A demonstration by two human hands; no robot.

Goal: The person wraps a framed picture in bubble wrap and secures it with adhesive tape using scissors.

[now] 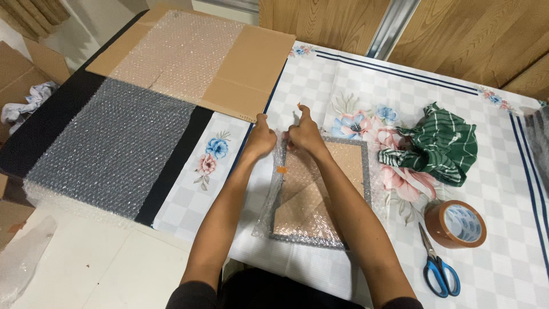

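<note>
Across the floral tablecloth (343, 86) lies our framed picture (320, 191), loosely covered in bubble wrap (274, 189). Our left hand (260, 140) and right hand (303, 134) pinch the wrap's far edge, thumbs raised. We judge the frame stiff and fragile, the wrap light and slippery, best gripped at its edges.

Looks like a home room being used as a packing spot, not a proper workshop. Worktop (343, 86) is wearing a household tablecloth w/ checks, blue stripes and printed flowers. Wood-look panels (457, 34) are running along the far wall, and pale floor tiles (86, 269) are showing at lower left. Packing gear is lying about: flattened cardboard sheet (251, 68), wide bubble wrap sheet (114, 149) hanging over the worktop's edge, roll of brown tape (456, 224), blue-handled scissors (437, 266). A crumpled green striped cloth (440, 146) is sitting nearby. More cardboard (17, 68) is leaning at the left edge, beside the floor.
</note>
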